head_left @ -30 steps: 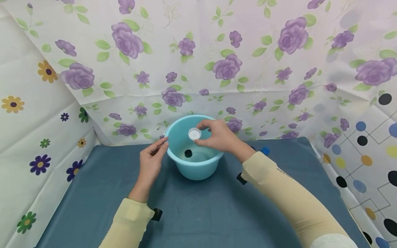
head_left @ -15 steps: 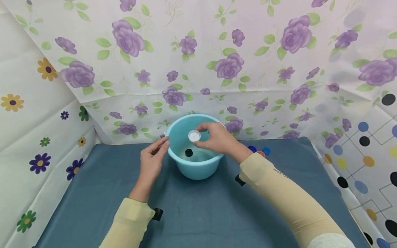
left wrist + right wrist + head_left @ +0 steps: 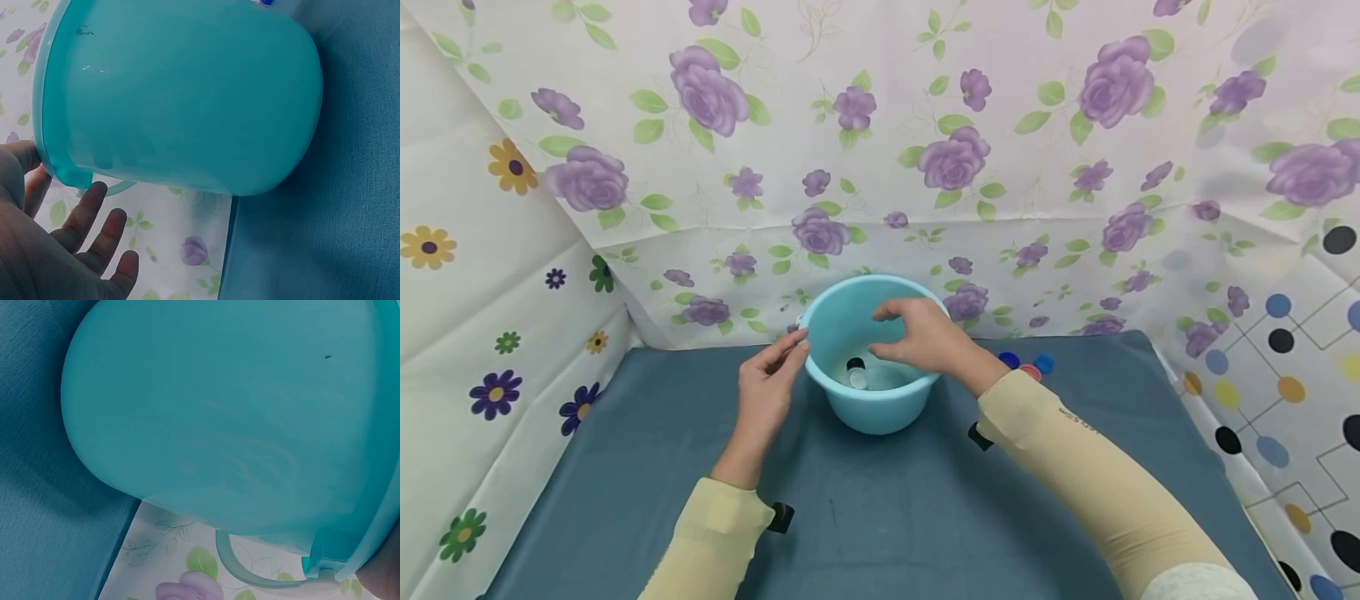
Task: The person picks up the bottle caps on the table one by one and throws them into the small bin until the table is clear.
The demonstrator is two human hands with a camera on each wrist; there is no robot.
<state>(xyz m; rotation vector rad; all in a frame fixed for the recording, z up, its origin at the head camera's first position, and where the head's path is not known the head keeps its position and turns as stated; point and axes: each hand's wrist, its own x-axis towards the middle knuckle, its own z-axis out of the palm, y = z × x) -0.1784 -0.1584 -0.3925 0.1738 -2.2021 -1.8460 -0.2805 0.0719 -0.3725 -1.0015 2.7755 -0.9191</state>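
A light blue bucket (image 3: 880, 412) stands upright on the cloth-covered table. My left hand (image 3: 766, 385) pinches its left rim between thumb and index finger; in the left wrist view the other fingers (image 3: 106, 240) spread away from the wall. Over the bucket's mouth is my right hand (image 3: 921, 335), thumb and fingers apart with nothing between them. On the bucket's floor lie a white round cap (image 3: 858, 380) and a black cap (image 3: 855, 364), close together. The right wrist view shows mostly the bucket's outer wall (image 3: 219, 419), with the right hand barely at the corner.
Right of the bucket, partly behind the right forearm, lie a dark blue cap (image 3: 1009, 360), a red cap (image 3: 1031, 372) and a lighter blue cap (image 3: 1044, 363). A flowered sheet (image 3: 737, 283) hangs behind the table (image 3: 880, 517). The bucket's handle (image 3: 250, 575) hangs on its far side.
The right thumb and fingers have parted and let go of the white cap, which has dropped to the bucket's floor beside the black one. The left hand stays at the rim.
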